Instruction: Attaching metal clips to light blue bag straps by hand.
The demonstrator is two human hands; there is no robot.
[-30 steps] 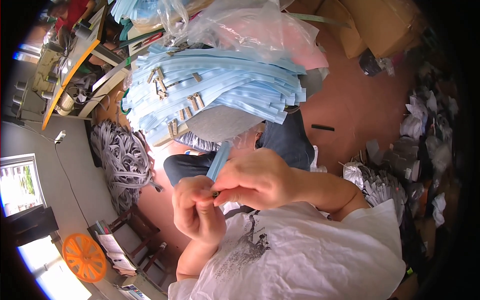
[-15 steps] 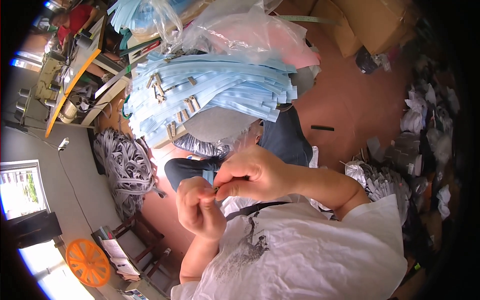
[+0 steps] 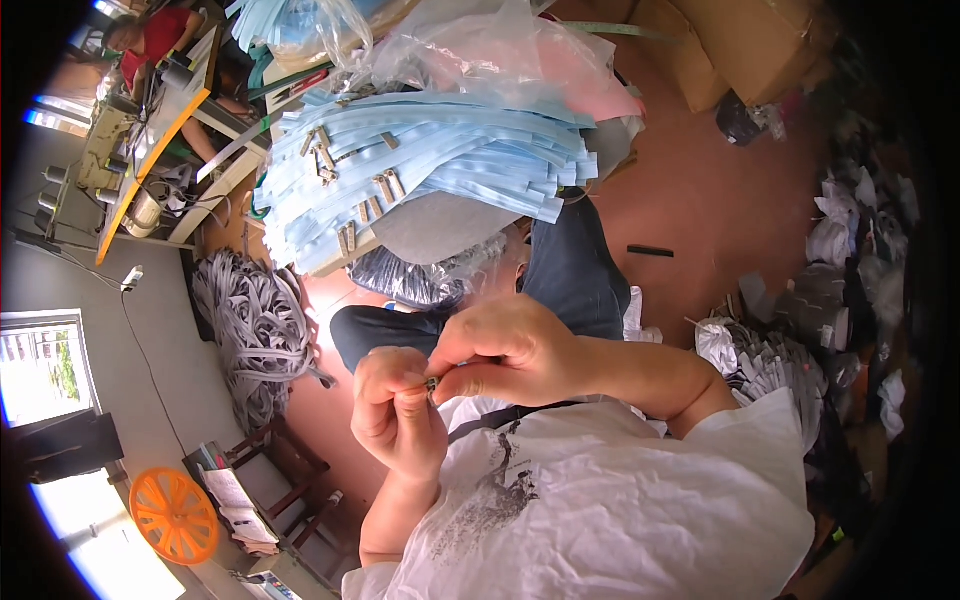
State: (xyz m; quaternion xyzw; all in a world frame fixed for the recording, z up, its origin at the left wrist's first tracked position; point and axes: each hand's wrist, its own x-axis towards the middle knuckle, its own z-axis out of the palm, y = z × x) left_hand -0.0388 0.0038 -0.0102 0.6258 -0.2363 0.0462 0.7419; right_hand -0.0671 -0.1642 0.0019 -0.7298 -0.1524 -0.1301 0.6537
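Close in front of my white shirt, both hands meet in a pinch. My left hand (image 3: 400, 415) has thumb and fingers closed on a small dark metallic piece (image 3: 432, 385), too small to make out its kind. From the right, my right hand (image 3: 515, 350) grips the same piece between thumb and forefinger. Beyond them lies a thick pile of light blue fabric strips (image 3: 430, 140), with several small beige tabs (image 3: 383, 187) scattered on top. A grey rounded surface (image 3: 440, 228) shows beneath the strips.
Clear plastic bags (image 3: 470, 60) lie behind the strips. Grey bands (image 3: 250, 320) are heaped at left, near an orange wheel (image 3: 174, 516). At far left a person in red sits by a workbench (image 3: 160, 150). Cardboard (image 3: 700, 50) and scraps (image 3: 760, 370) are at right.
The view has shifted slightly. My hands stay together in nearly the same place, and a little more of the small piece shows between the fingertips.
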